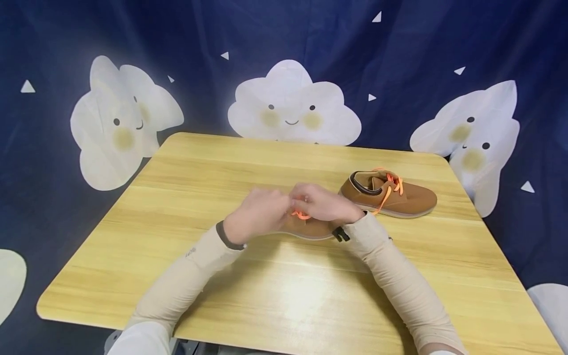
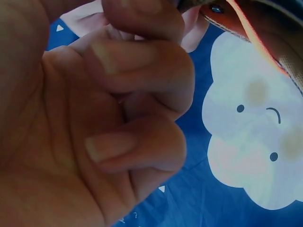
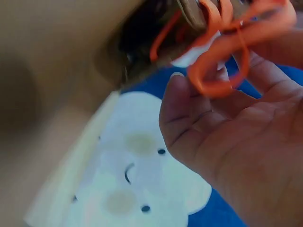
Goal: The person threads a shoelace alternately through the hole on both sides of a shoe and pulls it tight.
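Observation:
Both hands meet over the laces of a near brown shoe, its toe hidden by a hand. My left hand comes in from the left, its fingers curled toward the palm, its pinching fingertips at the lace. From the right, my right hand pinches the orange shoelace, which stands in a loop by its fingers. In the left wrist view a strand of the lace runs along the shoe's opening at the top right.
Behind my right hand stands a second brown shoe with orange laces, toe to the right. Both shoes are on a wooden table with rounded corners. A dark blue curtain printed with white clouds hangs behind it.

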A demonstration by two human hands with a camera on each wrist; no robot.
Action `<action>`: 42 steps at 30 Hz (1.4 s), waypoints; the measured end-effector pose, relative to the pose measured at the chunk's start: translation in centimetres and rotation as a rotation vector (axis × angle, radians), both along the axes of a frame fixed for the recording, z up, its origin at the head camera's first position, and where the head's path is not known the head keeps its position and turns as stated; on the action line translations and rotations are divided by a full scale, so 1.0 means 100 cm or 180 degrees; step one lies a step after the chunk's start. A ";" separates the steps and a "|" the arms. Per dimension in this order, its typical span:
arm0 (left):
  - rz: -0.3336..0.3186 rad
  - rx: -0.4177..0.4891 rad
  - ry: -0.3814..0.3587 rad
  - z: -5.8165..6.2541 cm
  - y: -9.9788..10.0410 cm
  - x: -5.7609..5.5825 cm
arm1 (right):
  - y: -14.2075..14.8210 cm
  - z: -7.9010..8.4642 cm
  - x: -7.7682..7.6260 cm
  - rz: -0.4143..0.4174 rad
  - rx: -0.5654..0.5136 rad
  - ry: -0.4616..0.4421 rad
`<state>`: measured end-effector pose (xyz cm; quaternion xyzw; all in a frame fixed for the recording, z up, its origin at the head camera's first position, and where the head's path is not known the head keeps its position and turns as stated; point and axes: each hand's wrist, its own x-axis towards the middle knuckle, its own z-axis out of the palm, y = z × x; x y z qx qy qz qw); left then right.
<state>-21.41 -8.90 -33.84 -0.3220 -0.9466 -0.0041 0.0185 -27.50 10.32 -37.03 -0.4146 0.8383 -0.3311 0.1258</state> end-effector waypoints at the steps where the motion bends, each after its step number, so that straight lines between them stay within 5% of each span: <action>1: -0.0011 0.0020 0.0013 0.000 0.000 0.000 | 0.003 0.002 -0.001 -0.0027 -0.0020 0.0005; 6: -0.0034 0.0006 0.0019 0.001 0.002 0.001 | 0.028 0.015 -0.002 -0.0312 0.0172 -0.0003; 13: 0.0032 -0.0039 -0.0035 0.001 0.002 0.003 | 0.036 0.011 -0.001 -0.0152 0.1297 -0.0314; 25: -0.0293 0.0145 -0.0078 0.006 -0.001 0.007 | 0.023 -0.004 0.002 -0.0332 0.1348 -0.0147; 31: -0.0663 0.0233 -0.0334 0.022 -0.012 0.025 | 0.020 -0.003 0.001 -0.0277 0.1301 -0.0082; 42: -0.1248 0.0569 -0.0420 0.049 -0.039 0.070 | 0.017 0.000 0.003 -0.0406 0.1525 -0.0090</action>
